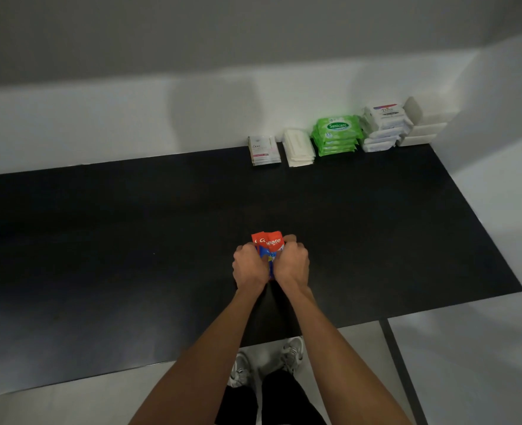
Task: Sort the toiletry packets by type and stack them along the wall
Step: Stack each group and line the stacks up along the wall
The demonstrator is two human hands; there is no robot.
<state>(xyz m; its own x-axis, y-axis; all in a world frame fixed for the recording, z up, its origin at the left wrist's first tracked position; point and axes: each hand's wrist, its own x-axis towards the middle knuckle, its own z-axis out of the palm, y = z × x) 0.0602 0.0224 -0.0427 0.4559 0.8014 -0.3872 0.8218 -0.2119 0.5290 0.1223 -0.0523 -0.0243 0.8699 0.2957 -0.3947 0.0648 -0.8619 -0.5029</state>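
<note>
The toothpaste packets [268, 244] are being clutched by the curled left grip [249, 266] and right grip [293, 264]; the row of stacks [336, 134] is being faced ahead-right.

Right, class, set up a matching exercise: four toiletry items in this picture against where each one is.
Items: 1 Colgate packets; 2 Sanicare wipes; 3 Dove sachets; 4 white boxes.
Places: A left end of the row; B right end of the row; C gripped by left hand and right hand; D third from the left.
Pairs: 1-C, 2-D, 3-A, 4-B.
</note>
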